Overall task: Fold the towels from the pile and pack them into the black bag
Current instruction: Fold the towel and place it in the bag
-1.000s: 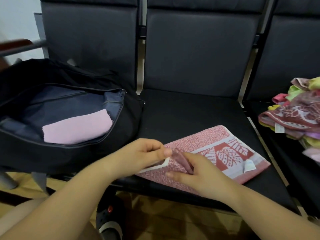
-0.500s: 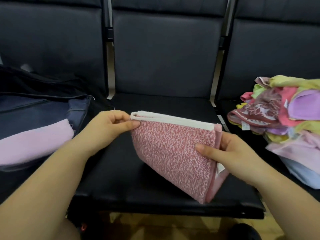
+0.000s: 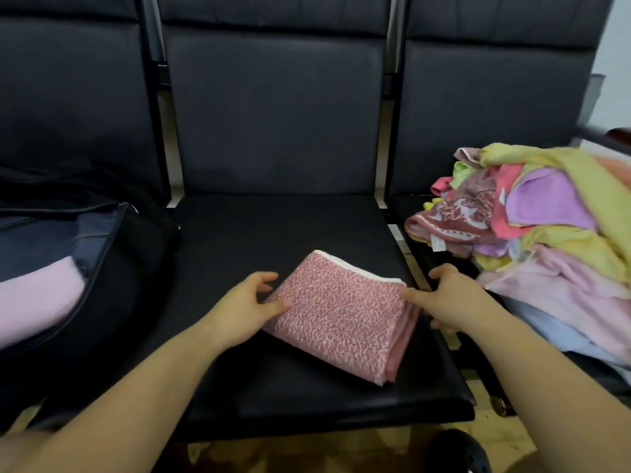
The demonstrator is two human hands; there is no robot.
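Towel pile (image 3: 532, 240) right, black bag (image 3: 112, 268) left of folded towel (image 3: 341, 319).

Row of dark padded seats (image 3: 273, 107); yellowish floor (image 3: 375, 448) below; dark shoe (image 3: 461, 452) bottom right.

We are seeing soft, dim indoor light falling evenly, leaving no hard shadows or glare on the dark seats (image 3: 273, 107). Motion blur is smearing the towel pile (image 3: 546, 240) at the right edge, and the wide lens is bending the seat backs outward toward the corners.
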